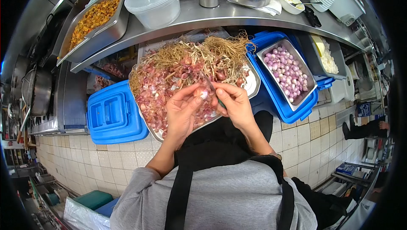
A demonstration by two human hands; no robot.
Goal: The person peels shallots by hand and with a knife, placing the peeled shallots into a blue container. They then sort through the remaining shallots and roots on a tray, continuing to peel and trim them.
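Pinching one shallot (pixel 204 94), part pale and part pink, between thumb and fingers of the left hand (pixel 181 108), above a tray (pixel 254 82) heaped with skins (pixel 154 103) and dry roots (pixel 229 45). Gripping a knife (pixel 209 80) in the right hand (pixel 236 106), green handle in the fingers, blade beside the shallot (touching or just apart, unclear). Judged as mid-peel, working on a single bulb. Likely calling next for a firm left pinch, a shallow edge under any clinging skin, and fingertips kept off the blade. Also listed: peeled shallots (pixel 286 66) in a pan (pixel 303 99), right of the tray.
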